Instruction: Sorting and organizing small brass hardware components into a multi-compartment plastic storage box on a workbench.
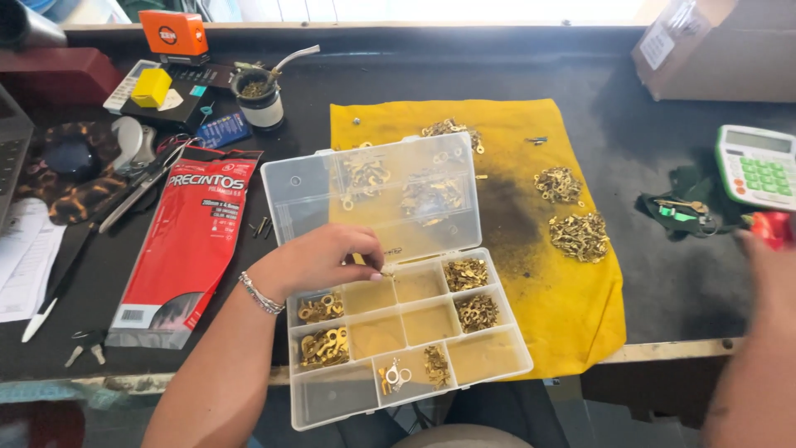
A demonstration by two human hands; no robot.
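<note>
A clear plastic compartment box (pixel 489 353) sits at the near edge of the dark workbench (pixel 630 133), its hinged lid (pixel 373 195) thrown back and lying partly over a yellow cloth (pixel 572 307). Loose heaps of brass keys (pixel 579 236) lie on the cloth to the right of the lid; a dark stain marks the cloth between them and the box. Several compartments hold brass key blanks (pixel 466 274), others stand bare.

Left of the box lies a flat red packet (pixel 189 249) with white lettering and a white label at its lower corner. Behind it: an orange box-shaped device (pixel 172 33), a small yellow block (pixel 152 87), a blue card (pixel 222 129) and a dark cup with a metal straw (pixel 259 98). A brown cardboard carton (pixel 721 50) with a white label occupies the far right corner. A white calculator with green buttons (pixel 759 166) lies at the right edge.

The left hand (pixel 319 259), a bracelet at the wrist, hovers over the box's upper left compartments, fingers drawn together, pinching a small brass piece (pixel 358 260) at the fingertips. The right hand (pixel 767 241) is at the right edge, near the calculator, with something red (pixel 773 226) beside it; whether it grips it cannot be told
</note>
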